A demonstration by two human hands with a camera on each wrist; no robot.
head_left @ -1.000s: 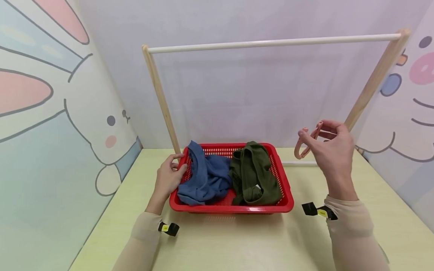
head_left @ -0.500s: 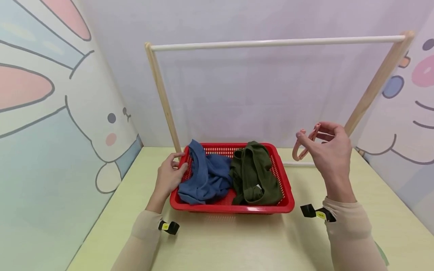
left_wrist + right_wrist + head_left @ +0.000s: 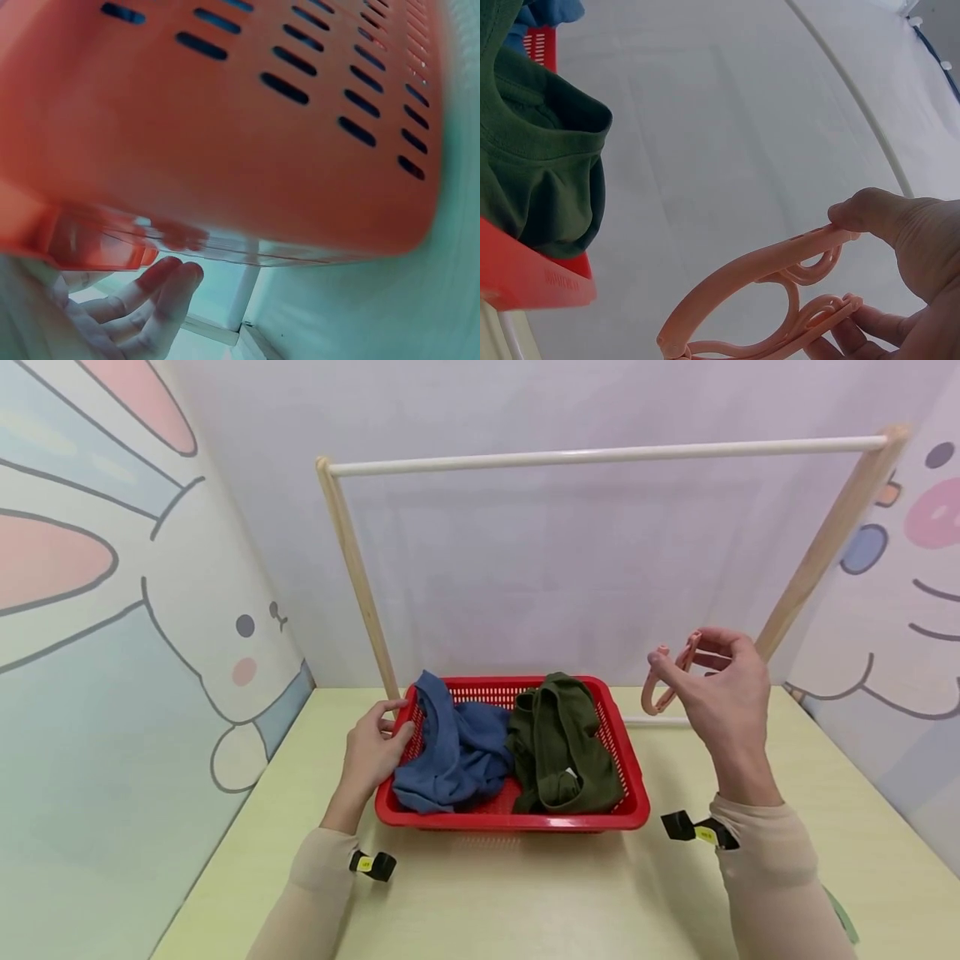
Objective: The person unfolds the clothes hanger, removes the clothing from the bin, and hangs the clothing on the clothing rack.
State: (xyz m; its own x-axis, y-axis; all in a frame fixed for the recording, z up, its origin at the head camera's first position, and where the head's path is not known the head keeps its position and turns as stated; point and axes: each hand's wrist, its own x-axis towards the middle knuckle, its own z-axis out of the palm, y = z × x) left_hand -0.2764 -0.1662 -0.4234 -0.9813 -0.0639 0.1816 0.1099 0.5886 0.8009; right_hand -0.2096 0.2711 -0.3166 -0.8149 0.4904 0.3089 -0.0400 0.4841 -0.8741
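Observation:
Midway along the left rim of a red plastic basket (image 3: 525,822), my left hand (image 3: 375,747) grips the edge, thumb on the rim. Its fingertips (image 3: 180,277) show against the basket's outer wall in the left wrist view. Inside lie a crumpled blue garment (image 3: 453,752) on the left and a dark green garment (image 3: 566,752) with a small white tag on the right. Raised right of the basket, my right hand (image 3: 723,693) pinches a pink folding clothes hanger (image 3: 735,289) between thumb and fingers. The hanger's two arms are folded towards each other.
Behind the basket stands a rack with wooden side legs (image 3: 356,585) and a white top bar (image 3: 600,457); a white lower bar (image 3: 656,722) crosses near the tabletop (image 3: 510,902). Walls with cartoon animals flank both sides. A thin green object (image 3: 842,917) lies by the right sleeve.
My right hand has drifted slightly left with the hanger, nearer the basket. The left hand, basket and garments keep their places. The head view shifts slightly.

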